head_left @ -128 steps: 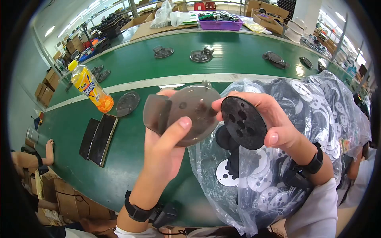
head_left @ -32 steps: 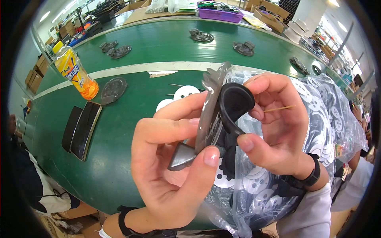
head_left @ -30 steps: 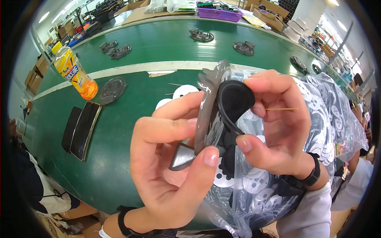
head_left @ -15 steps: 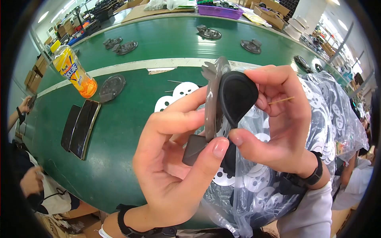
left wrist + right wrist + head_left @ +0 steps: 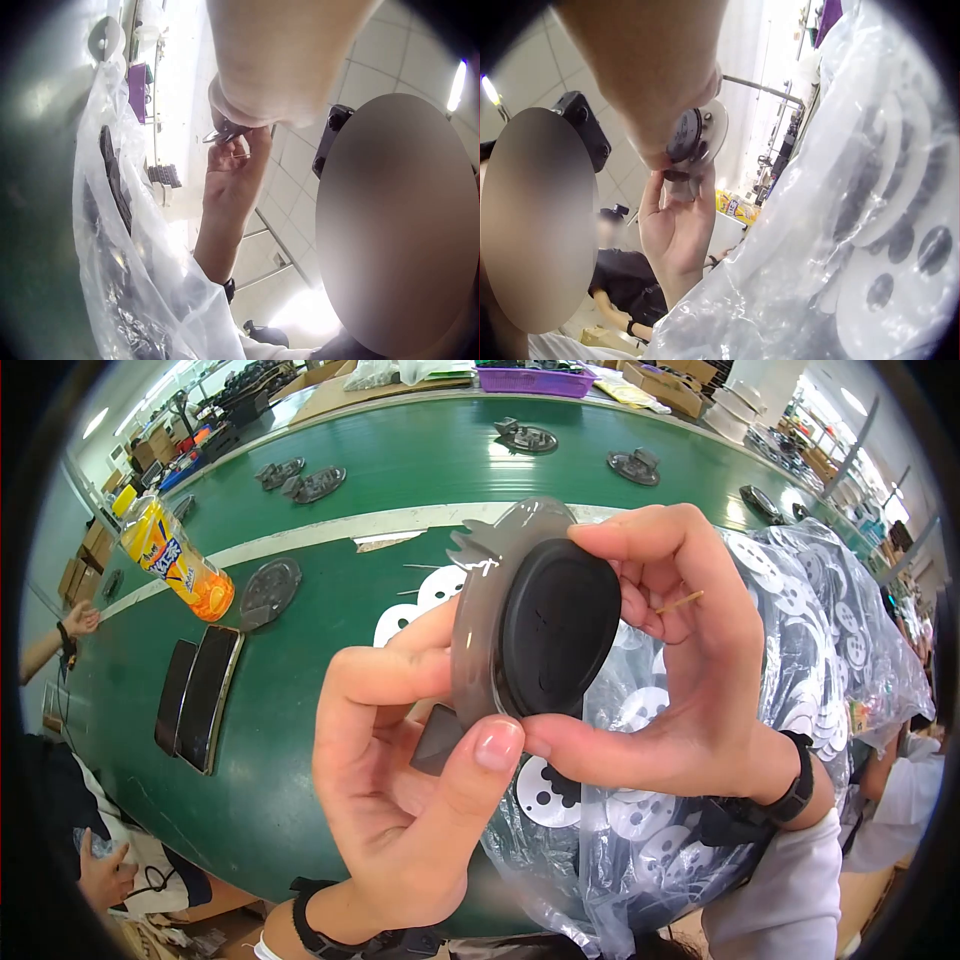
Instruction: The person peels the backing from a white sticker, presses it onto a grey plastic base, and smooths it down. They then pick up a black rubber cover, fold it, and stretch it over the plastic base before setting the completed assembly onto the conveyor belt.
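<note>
My left hand [image 5: 400, 780] grips the translucent grey disc [image 5: 475, 630] by its edge, thumb in front, the disc's small block beside the palm. Against the disc's right face lies the black oval pad [image 5: 562, 625], which my right hand [image 5: 690, 670] pinches at its rim between forefinger and thumb. A thin wooden stick [image 5: 682, 602] pokes out from the right hand's curled fingers. In the right wrist view the black pad [image 5: 684, 136] sits against the clear disc [image 5: 718, 127], partly behind my forearm.
A clear bag [image 5: 640, 870] of white discs fills the right side. Two white discs [image 5: 440, 587] lie behind my left hand. At left stand a drink bottle [image 5: 175, 560], two phones [image 5: 208, 695] and a grey disc [image 5: 270, 590]. More grey parts [image 5: 527, 438] lie farther back.
The black pad, bent and standing off the grey disc before, now lies flatter against it. Both hands have turned and shifted slightly left, showing more of the pad's face.
</note>
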Tool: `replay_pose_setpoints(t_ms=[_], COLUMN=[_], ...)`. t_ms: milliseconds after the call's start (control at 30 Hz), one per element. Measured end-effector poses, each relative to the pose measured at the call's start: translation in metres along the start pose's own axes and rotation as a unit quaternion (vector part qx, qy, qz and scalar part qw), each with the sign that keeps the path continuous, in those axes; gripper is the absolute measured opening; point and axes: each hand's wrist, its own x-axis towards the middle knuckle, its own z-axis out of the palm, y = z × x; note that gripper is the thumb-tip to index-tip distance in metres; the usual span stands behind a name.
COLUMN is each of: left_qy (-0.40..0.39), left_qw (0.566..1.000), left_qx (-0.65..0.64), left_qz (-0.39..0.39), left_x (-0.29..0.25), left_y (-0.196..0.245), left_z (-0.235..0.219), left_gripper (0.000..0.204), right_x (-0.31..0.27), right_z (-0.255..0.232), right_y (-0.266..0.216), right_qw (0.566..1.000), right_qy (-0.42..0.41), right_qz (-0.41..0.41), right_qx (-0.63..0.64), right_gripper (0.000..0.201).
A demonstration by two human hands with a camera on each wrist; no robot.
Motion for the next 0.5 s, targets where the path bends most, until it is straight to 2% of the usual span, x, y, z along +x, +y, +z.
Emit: replay_pose_setpoints(t_ms=[267, 333, 500], left_qy=[-0.004, -0.003, 0.016], left_qw=[1.0, 1.0, 0.999], left_qx=[-0.004, -0.004, -0.012], left_qz=[0.004, -0.023, -0.031], left_x=[0.0019, 0.0014, 0.0018], left_y=[-0.0026, -0.0013, -0.0035], left_z=[-0.0006, -0.0025, -0.0033], left_gripper=[0.025, 0.025, 0.025], right_x=[0.0014, 0.002, 0.001], right_z=[-0.0008, 0.0021, 0.0067], right_y=[0.0, 0.0001, 0.0038], right_qw=[0.999, 1.0, 0.999], right_qy=[-0.002, 0.015, 0.03], right_qz=[-0.011, -0.013, -0.018], right_qx=[-0.03, -0.022, -0.002], right_gripper=[0.073, 0.072, 0.07])
